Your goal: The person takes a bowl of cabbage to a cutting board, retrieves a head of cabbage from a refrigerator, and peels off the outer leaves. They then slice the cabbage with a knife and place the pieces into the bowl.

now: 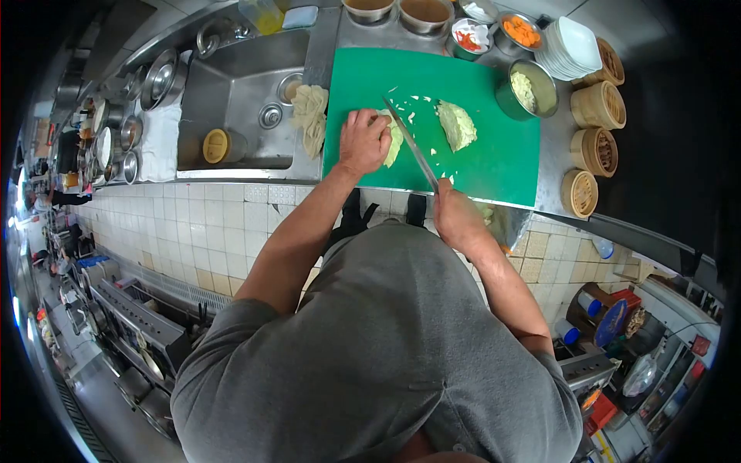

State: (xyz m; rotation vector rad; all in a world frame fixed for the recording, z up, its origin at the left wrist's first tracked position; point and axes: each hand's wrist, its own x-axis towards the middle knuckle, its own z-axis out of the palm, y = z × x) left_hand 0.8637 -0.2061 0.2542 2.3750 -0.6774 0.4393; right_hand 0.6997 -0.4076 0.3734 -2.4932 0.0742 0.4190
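My right hand (pixel 458 216) is closed round the handle of a long kitchen knife (pixel 415 149), its blade slanting up and left over the green cutting board (pixel 494 166). Under my left hand (pixel 364 143), a piece of cabbage (pixel 394 143) is pressed to the board, just left of the blade. The bent fingers hide part of that piece. A larger cabbage wedge (pixel 457 126) lies on the board to the right of the knife. Small pale cabbage scraps are scattered between the two pieces.
A metal pot of chopped cabbage (pixel 523 91) stands at the board's right edge. Behind are bowls of carrot (pixel 521 31) and red pieces, plus stacked white plates (pixel 567 50). Bamboo steamers (pixel 598 106) line the right. A sink (pixel 231 92) and crumpled cloth (pixel 310 116) are left.
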